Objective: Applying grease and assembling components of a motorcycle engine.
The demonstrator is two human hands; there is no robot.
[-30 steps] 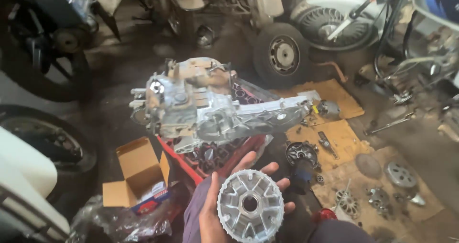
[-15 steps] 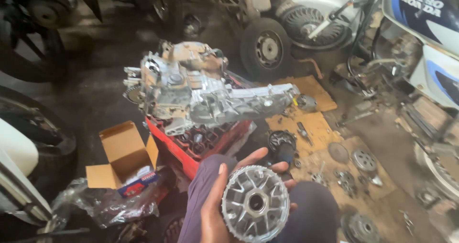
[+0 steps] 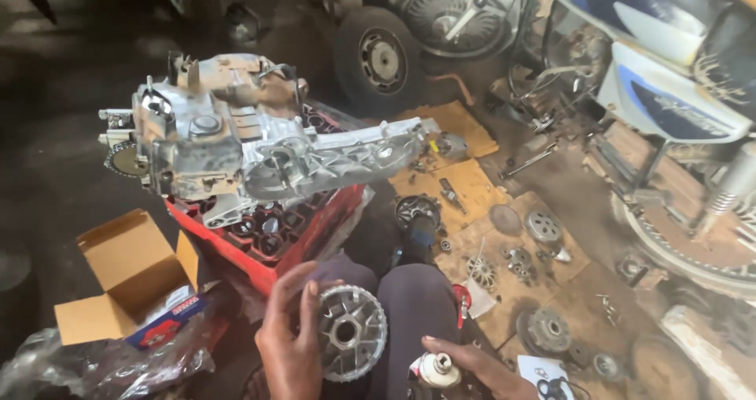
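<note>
**Head view: finned pulley in the left hand, small container under the right**

Head camera looks down over my knees. My left hand (image 3: pixel 290 345) is closed round the near edge of a round finned metal pulley (image 3: pixel 351 332), fingers curled over its rim, face turned up toward me. The pulley sits just above my lap, touching the left hand only.

My right hand (image 3: pixel 472 364) lies just right of the pulley, apart from it, fingers wrapped loosely about a small white container (image 3: pixel 438 368); how tightly it is held I cannot tell.

Beyond the left-hand grip, a grey engine casing (image 3: pixel 260 144) rests on a red crate (image 3: pixel 272 242). Left of the grip stands an open cardboard box (image 3: pixel 130 278). Right of both hands, loose round parts lie on cardboard sheets (image 3: pixel 472 187).
</note>
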